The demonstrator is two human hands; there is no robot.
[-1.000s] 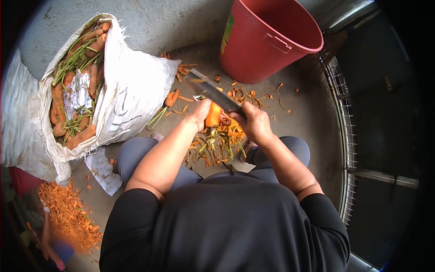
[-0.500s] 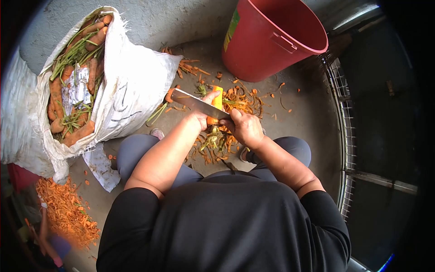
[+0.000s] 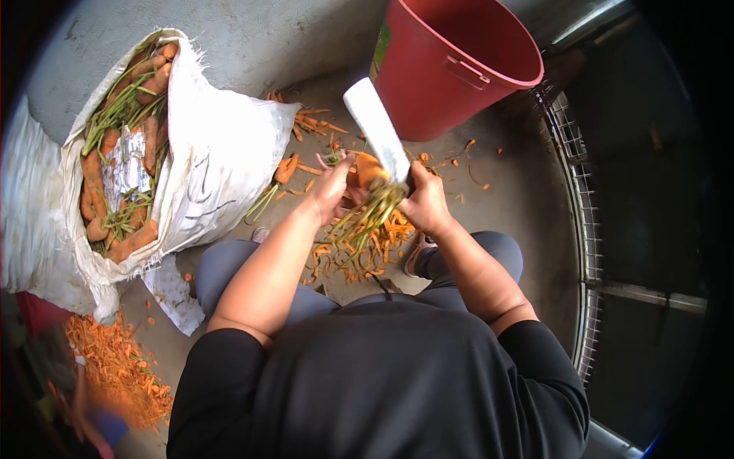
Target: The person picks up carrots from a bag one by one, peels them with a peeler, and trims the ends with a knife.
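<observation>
My left hand [image 3: 332, 191] is closed around an orange carrot [image 3: 368, 170], and a tuft of green stems [image 3: 376, 208] hangs from it towards me. In my right hand [image 3: 427, 200] is a knife [image 3: 377, 126] with a broad blade, which points away from me and slightly left. The blade's lower part is beside the carrot, close to the stems; motion blur hides whether they touch. Under both hands, carrot peelings [image 3: 355, 256] lie in a heap on the floor between my feet.
A white sack [image 3: 229, 130] full of carrots with stems leans open at the left. A red bucket [image 3: 459, 84] stands ahead on the right. At the lower left, another person's arm [image 3: 80, 390] is near a large pile of peelings [image 3: 115, 359]. A metal grille [image 3: 581, 191] runs along the right.
The knife has swung from lying leftward across the carrot to pointing away from me. The carrot has turned in my left hand, and its stems now show more. My hands are slightly farther apart.
</observation>
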